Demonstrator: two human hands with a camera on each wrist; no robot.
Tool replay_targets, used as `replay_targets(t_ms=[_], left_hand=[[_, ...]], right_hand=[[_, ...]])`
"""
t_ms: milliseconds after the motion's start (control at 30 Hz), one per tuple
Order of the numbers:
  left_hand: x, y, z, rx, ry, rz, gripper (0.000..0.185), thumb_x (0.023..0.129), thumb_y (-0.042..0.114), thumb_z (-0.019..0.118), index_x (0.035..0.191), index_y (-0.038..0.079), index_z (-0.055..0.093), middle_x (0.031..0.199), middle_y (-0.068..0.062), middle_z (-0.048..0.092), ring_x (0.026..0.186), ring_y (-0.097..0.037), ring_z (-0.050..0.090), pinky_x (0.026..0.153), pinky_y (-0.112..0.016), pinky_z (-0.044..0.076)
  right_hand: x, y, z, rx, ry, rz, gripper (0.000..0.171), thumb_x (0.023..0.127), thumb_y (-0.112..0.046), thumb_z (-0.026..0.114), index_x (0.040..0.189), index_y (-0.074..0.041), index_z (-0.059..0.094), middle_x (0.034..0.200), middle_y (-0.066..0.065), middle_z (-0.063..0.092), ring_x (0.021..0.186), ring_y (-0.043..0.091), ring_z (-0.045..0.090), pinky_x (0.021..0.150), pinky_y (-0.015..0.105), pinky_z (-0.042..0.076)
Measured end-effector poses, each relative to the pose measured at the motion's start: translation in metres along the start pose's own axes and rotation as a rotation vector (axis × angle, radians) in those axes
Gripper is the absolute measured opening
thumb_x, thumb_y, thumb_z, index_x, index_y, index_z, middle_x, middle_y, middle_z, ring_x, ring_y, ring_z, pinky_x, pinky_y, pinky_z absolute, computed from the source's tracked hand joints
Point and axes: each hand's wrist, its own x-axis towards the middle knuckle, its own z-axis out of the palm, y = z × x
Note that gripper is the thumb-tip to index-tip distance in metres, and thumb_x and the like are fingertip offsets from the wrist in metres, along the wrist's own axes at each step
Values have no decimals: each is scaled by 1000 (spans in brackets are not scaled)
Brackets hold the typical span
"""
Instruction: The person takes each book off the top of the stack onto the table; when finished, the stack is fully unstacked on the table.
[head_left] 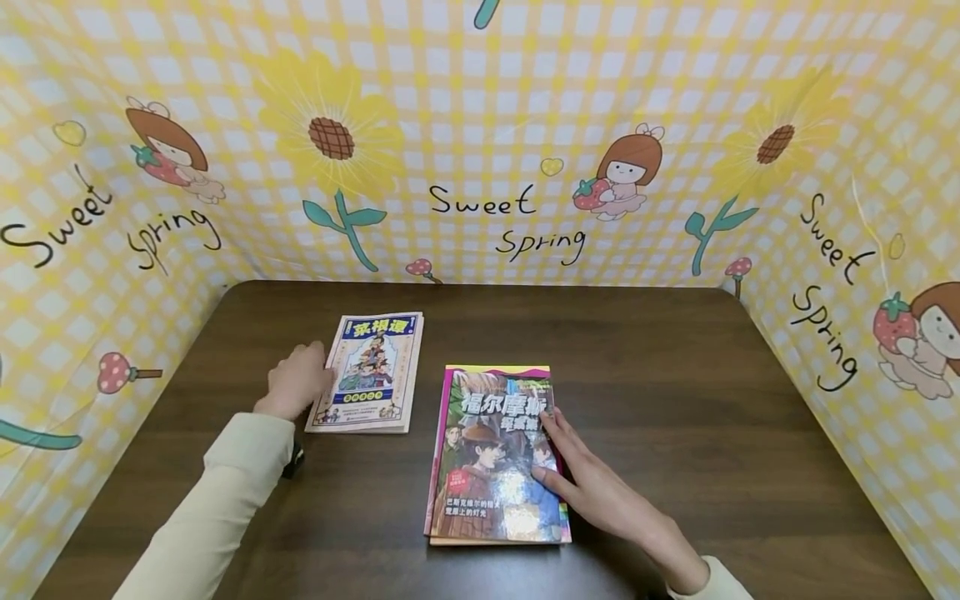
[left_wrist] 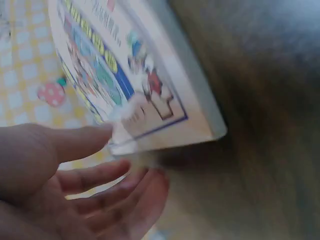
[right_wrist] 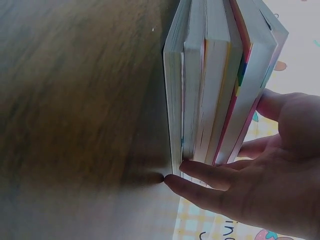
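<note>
Book slanting lengthwise away rightward, left hand alongside, grip unclear, book stack pointing away, right hand spread against it

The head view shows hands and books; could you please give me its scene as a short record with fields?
Left hand: at the left edge of the single book
Right hand: touching the top and right side of the book stack
Stack position: right of the single book
Stack edges: slightly uneven
Surface: dark brown table
Behind: yellow-checked cloth
</note>
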Motion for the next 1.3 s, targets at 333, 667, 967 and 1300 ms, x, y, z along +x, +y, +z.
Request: replay_targets(t_ms=[333,667,967,1300], left_hand=[[-67,83,12,-167,162,304,17,93,15,62,101,-1,63,93,-12,64,77,-25,60,66,-42,51],[-112,119,48,-386,6,284,48,92,20,66,133,-1,52,116,-14,59,84,-14,59,70,-32,50],[-114,125,58,-387,-77,255,68,88,30,71,144,3,42,136,-13,48,109,-29,58,88,-46,51],[-114,127,68,-377,-132,246,75,88,31,71,147,3,36,144,-17,37,122,-34,51,98,-51,44]], right_hand=[[0,0,-3,16,-1,4,77,96,-48,54,156,-24,12,161,10,4,144,32,18,111,54,25],[1,0,-4,18,-9,11,78,95,-48,54,156,-24,12,161,10,4,144,31,16,111,55,25],[2,0,-3,25,-14,13,78,95,-48,54,156,-24,12,161,11,4,144,32,16,110,56,25],[1,2,-4,17,64,-79,71,96,-36,58,154,-17,23,157,19,18,139,36,28,108,55,30]])
